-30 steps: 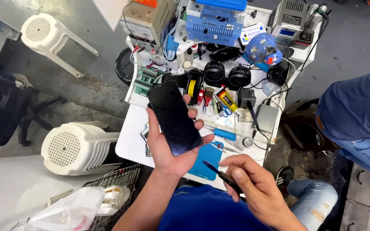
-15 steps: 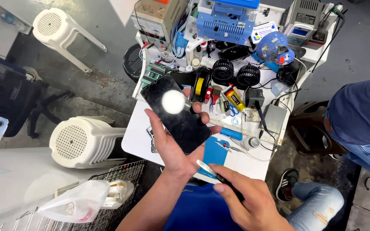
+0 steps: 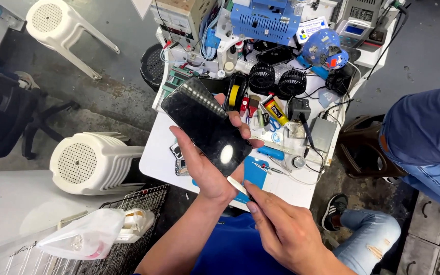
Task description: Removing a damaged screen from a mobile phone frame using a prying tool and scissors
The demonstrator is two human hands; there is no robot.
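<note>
Phone (image 3: pixel 207 125) raised, tool (image 3: pixel 239 186) now edgeward.

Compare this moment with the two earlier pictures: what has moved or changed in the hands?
The right hand has come up from the lower right, and the thin white tool it holds now meets the lower edge of the phone. The phone has tilted, so the bright glare has slid down its dark screen. The left hand still holds the phone from below over the white table, and the table clutter looks unchanged.
</note>
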